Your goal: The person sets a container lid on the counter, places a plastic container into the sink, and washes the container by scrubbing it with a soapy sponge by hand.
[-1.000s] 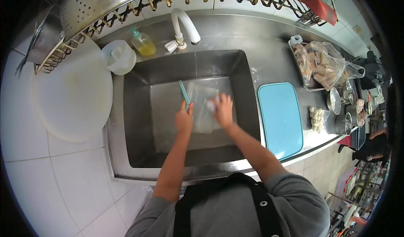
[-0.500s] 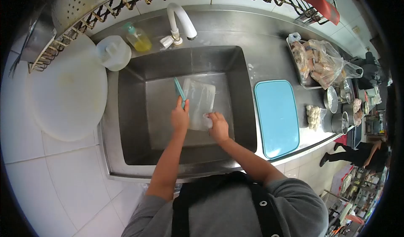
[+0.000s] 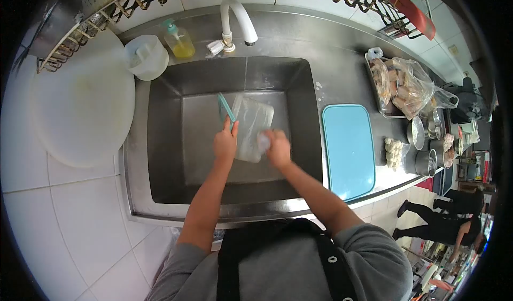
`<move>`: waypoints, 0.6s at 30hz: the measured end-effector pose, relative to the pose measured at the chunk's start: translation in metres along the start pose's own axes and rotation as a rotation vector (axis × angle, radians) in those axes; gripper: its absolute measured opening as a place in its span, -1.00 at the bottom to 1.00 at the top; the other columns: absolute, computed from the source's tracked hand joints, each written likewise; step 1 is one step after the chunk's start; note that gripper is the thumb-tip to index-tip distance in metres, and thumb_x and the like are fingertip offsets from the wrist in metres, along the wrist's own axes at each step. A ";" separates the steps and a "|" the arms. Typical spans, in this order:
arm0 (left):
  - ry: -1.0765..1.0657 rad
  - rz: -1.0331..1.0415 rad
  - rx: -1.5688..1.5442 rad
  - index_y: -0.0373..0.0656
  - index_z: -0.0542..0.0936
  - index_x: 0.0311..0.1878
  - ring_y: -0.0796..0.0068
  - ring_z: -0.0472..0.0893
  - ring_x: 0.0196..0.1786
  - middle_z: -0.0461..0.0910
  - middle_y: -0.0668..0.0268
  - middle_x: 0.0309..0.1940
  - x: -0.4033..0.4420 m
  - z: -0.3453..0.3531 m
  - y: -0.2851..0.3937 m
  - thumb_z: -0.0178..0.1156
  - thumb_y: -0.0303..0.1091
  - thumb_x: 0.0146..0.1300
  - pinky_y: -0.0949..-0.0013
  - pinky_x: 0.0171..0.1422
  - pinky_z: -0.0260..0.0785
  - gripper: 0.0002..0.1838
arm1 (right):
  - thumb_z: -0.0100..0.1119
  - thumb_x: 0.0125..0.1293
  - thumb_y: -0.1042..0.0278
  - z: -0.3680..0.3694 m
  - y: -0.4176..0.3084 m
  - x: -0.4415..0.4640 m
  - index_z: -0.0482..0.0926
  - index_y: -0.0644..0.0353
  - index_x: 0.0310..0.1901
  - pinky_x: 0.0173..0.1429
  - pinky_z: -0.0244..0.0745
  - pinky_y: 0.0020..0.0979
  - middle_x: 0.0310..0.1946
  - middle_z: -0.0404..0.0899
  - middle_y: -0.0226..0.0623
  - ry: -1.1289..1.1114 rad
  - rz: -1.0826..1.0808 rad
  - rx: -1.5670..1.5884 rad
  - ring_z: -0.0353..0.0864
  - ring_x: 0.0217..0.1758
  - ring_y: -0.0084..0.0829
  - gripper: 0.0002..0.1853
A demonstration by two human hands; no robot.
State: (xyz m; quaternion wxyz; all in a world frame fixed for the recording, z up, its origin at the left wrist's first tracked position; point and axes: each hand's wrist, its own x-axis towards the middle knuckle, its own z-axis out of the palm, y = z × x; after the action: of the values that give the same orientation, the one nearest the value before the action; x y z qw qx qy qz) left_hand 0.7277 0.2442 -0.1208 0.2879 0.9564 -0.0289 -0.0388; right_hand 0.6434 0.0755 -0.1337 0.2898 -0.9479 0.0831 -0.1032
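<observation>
In the metal sink (image 3: 165, 186), my left hand (image 3: 225, 140) is closed on the near end of a teal-edged lid (image 3: 226, 108), which is tilted up on its side. Right beside it stands a clear plastic container (image 3: 254, 119). My right hand (image 3: 278, 147) is closed on a small whitish wad (image 3: 263, 141) at the container's right side. The wad is slightly blurred, so its material is hard to make out.
A white faucet (image 3: 239, 23), a soap bottle (image 3: 179, 41) and a white tub (image 3: 145, 58) stand behind the sink. A blue lid (image 3: 349, 151), bagged food (image 3: 409, 90) and metal bowls (image 3: 426, 163) lie right. People stand at far right.
My right hand has moved along the container's right side with the wad, first toward me, then slightly away. My left hand still holds the lid. At far right, people have come further into view.
</observation>
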 end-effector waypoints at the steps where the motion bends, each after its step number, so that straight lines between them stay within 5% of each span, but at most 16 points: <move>1: 0.009 0.002 0.002 -0.03 0.49 0.28 -0.04 0.66 -0.42 0.62 -0.02 -0.53 0.001 0.000 0.001 -0.05 0.12 0.44 0.06 -0.34 0.46 -0.46 | 0.20 -0.07 0.64 0.000 0.011 0.031 0.60 0.08 -0.09 0.01 0.47 -0.13 -0.16 0.54 -0.17 0.055 0.027 -0.017 0.51 -0.04 -0.05 -0.58; 6: 0.134 0.010 0.028 0.03 0.56 0.20 -0.02 0.63 -0.51 0.61 0.04 -0.60 0.002 0.020 -0.016 -0.09 0.15 0.44 0.04 -0.42 0.46 -0.49 | 0.16 0.00 0.64 -0.001 0.004 0.079 0.61 0.07 -0.11 0.01 0.35 -0.08 -0.12 0.57 -0.15 0.202 -0.101 -0.035 0.46 -0.03 -0.04 -0.62; 9: 0.085 -0.043 -0.090 0.07 0.55 0.21 -0.03 0.64 -0.47 0.62 0.04 -0.57 0.003 0.018 -0.009 -0.13 0.18 0.44 0.04 -0.41 0.46 -0.47 | 0.15 -0.09 0.67 0.013 -0.018 -0.009 0.59 0.10 -0.06 0.11 0.32 -0.07 -0.03 0.53 -0.24 -0.071 -0.284 0.052 0.43 0.07 -0.06 -0.53; 15: 0.073 -0.046 0.017 0.13 0.49 0.27 -0.07 0.64 -0.44 0.62 0.03 -0.56 0.001 0.018 -0.011 -0.16 0.19 0.45 0.00 -0.38 0.47 -0.47 | 0.17 -0.05 0.61 0.000 -0.003 0.091 0.60 0.11 -0.04 0.13 0.30 -0.02 -0.05 0.52 -0.25 0.020 -0.107 -0.096 0.41 0.11 -0.07 -0.56; 18: 0.064 -0.071 0.081 0.15 0.50 0.25 -0.07 0.64 -0.45 0.62 0.04 -0.56 0.002 0.020 -0.011 -0.16 0.18 0.45 0.00 -0.38 0.47 -0.49 | 0.16 -0.05 0.62 0.015 -0.011 0.071 0.58 0.11 0.00 0.11 0.30 0.00 -0.08 0.50 -0.22 -0.003 -0.105 -0.282 0.40 0.09 -0.08 -0.52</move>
State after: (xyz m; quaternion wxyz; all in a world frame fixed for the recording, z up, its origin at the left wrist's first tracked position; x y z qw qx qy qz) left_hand 0.7281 0.2424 -0.1441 0.2483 0.9684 0.0128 -0.0174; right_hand 0.7165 0.0769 -0.1298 0.1482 -0.9823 0.0465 -0.1042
